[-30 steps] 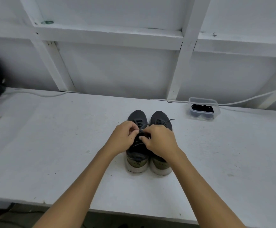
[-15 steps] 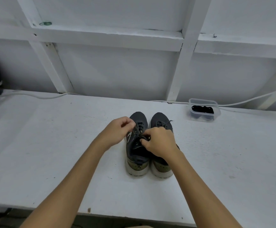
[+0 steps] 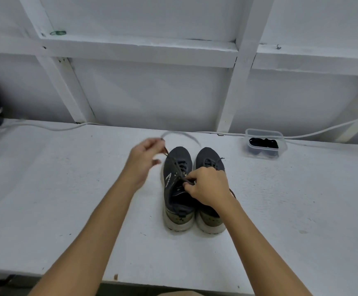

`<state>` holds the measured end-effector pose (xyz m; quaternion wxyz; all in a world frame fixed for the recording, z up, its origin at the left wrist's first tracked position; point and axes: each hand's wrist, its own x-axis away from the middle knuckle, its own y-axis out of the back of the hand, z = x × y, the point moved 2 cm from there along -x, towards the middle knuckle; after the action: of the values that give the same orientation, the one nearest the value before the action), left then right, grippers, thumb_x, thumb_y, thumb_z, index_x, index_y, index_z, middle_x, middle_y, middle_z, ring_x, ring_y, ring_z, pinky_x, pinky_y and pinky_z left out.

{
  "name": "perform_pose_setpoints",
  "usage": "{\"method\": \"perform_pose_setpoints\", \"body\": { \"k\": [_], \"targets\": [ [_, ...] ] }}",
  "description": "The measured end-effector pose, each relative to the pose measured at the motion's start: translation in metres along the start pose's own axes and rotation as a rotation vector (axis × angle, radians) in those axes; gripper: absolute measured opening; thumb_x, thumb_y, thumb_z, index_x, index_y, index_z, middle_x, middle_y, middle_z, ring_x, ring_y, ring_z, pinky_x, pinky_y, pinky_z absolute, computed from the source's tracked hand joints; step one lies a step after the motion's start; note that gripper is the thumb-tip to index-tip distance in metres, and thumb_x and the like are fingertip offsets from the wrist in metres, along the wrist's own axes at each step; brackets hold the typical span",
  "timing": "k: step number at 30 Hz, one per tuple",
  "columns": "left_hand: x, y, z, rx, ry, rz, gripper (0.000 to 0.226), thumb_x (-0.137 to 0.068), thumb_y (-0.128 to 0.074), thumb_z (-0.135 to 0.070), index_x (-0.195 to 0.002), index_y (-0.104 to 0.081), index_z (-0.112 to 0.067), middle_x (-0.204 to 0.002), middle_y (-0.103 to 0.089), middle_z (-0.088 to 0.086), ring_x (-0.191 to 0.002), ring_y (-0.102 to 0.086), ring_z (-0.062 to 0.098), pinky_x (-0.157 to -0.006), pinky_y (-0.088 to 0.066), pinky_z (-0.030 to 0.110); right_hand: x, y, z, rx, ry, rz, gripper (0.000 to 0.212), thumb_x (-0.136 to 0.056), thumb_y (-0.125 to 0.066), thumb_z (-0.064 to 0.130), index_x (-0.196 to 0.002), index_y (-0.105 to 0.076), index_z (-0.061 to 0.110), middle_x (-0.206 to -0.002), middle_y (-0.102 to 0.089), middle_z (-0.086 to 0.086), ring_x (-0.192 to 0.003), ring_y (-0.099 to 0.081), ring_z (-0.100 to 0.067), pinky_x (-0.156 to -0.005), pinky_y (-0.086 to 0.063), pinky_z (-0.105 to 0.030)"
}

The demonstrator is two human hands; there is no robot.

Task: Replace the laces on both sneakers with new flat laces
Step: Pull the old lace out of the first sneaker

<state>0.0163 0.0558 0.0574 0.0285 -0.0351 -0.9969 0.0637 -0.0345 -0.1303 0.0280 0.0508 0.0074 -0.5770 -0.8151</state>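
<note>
L hand pinches lace; R hand pinches sneaker's laces.

You have two dark grey sneakers standing side by side on the white table, touching, toes pointing away from you and heels toward you. The left sneaker has a white mark on its outer side, an olive heel patch and a pale sole. Its dark lace runs taut from the eyelets up and to the left, and its loose end arcs, blurred, above the toe. The right sneaker matches it and is partly hidden, with its lace threaded through the eyelets. Back to your right, a clear plastic tub holds the black laces, bundled inside.
</note>
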Motion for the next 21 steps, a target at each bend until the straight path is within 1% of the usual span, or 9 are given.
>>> {"method": "perform_pose_setpoints", "body": {
  "k": [2,4,7,9,12,14,18,19,21],
  "targets": [
    [-0.01,0.014,-0.012,0.188,-0.012,-0.086,0.013,-0.1,-0.06,-0.021,-0.088,-0.065,-0.023,-0.081,-0.069,-0.009,-0.083,-0.067,0.006,-0.062,-0.05,0.02,0.0,0.0,0.0,-0.005,-0.002,0.004,0.021,-0.093,-0.059,0.049,-0.103,-0.074,0.037,-0.076,-0.067,0.009,-0.089,-0.063,-0.021,-0.081,-0.039,-0.037],
    [-0.011,0.023,-0.012,-0.072,-0.033,-0.07,0.014,-0.099,-0.061,-0.03,-0.089,-0.069,-0.024,-0.086,-0.071,-0.01,-0.086,-0.068,0.008,-0.062,-0.052,0.02,0.0,-0.001,0.0,0.004,0.007,-0.003,0.022,-0.094,-0.059,0.05,-0.103,-0.074,0.038,-0.074,-0.064,0.009,-0.088,-0.063,-0.02,-0.079,-0.036,-0.036],
    [0.002,0.017,0.016,-0.515,0.088,0.214,0.018,-0.089,-0.068,-0.048,-0.095,-0.076,-0.033,-0.094,-0.075,-0.011,-0.087,-0.07,0.006,-0.067,-0.053,0.022,0.001,-0.001,-0.001,0.008,0.022,-0.018,0.023,-0.093,-0.059,0.052,-0.102,-0.074,0.036,-0.071,-0.062,0.009,-0.087,-0.063,-0.02,-0.075,-0.034,-0.035],
    [0.012,0.006,0.033,-0.574,0.064,0.311,0.01,-0.084,-0.075,-0.042,-0.091,-0.078,-0.034,-0.094,-0.075,-0.014,-0.084,-0.069,0.002,-0.067,-0.052,0.02,0.0,-0.001,0.0,0.013,0.031,-0.027,0.025,-0.092,-0.058,0.052,-0.103,-0.074,0.036,-0.078,-0.068,0.007,-0.089,-0.064,-0.02,-0.075,-0.035,-0.035],
    [0.015,-0.006,0.044,-0.675,-0.077,0.26,0.007,-0.087,-0.075,-0.029,-0.083,-0.077,-0.034,-0.081,-0.072,-0.02,-0.075,-0.064,-0.003,-0.067,-0.045,0.014,0.0,-0.001,0.0,0.007,0.032,-0.029,0.026,-0.093,-0.057,0.051,-0.104,-0.074,0.037,-0.079,-0.071,0.006,-0.089,-0.065,-0.02,-0.075,-0.036,-0.035],
    [0.014,-0.008,0.041,-0.633,-0.105,0.202,0.012,-0.09,-0.071,-0.029,-0.08,-0.074,-0.035,-0.078,-0.071,-0.018,-0.075,-0.063,-0.002,-0.067,-0.045,0.012,0.0,-0.001,-0.002,-0.003,0.022,-0.027,0.026,-0.092,-0.058,0.05,-0.105,-0.075,0.037,-0.081,-0.072,0.006,-0.089,-0.065,-0.02,-0.076,-0.037,-0.035],
    [0.006,0.004,0.026,-0.188,-0.043,-0.119,0.021,-0.093,-0.068,-0.026,-0.074,-0.072,-0.033,-0.073,-0.068,-0.013,-0.074,-0.062,0.001,-0.063,-0.047,0.021,-0.001,-0.001,-0.002,-0.05,0.005,-0.02,0.023,-0.093,-0.06,0.05,-0.105,-0.074,0.036,-0.085,-0.074,0.009,-0.09,-0.066,-0.017,-0.082,-0.045,-0.036],
    [0.006,0.004,0.027,-0.193,-0.034,-0.124,0.02,-0.095,-0.067,-0.027,-0.076,-0.072,-0.032,-0.073,-0.069,-0.01,-0.075,-0.063,0.004,-0.064,-0.048,0.024,-0.001,0.0,-0.001,-0.052,0.01,-0.013,0.023,-0.094,-0.06,0.05,-0.105,-0.074,0.036,-0.086,-0.074,0.01,-0.09,-0.066,-0.017,-0.083,-0.045,-0.036],
    [0.01,0.0,0.035,-0.32,-0.004,0.015,0.015,-0.095,-0.065,-0.031,-0.081,-0.071,-0.033,-0.078,-0.071,-0.006,-0.077,-0.065,0.009,-0.066,-0.052,0.026,-0.001,-0.001,0.001,-0.033,0.02,-0.007,0.024,-0.094,-0.06,0.051,-0.106,-0.075,0.037,-0.089,-0.074,0.011,-0.092,-0.066,-0.017,-0.084,-0.044,-0.037]
  ]
}}
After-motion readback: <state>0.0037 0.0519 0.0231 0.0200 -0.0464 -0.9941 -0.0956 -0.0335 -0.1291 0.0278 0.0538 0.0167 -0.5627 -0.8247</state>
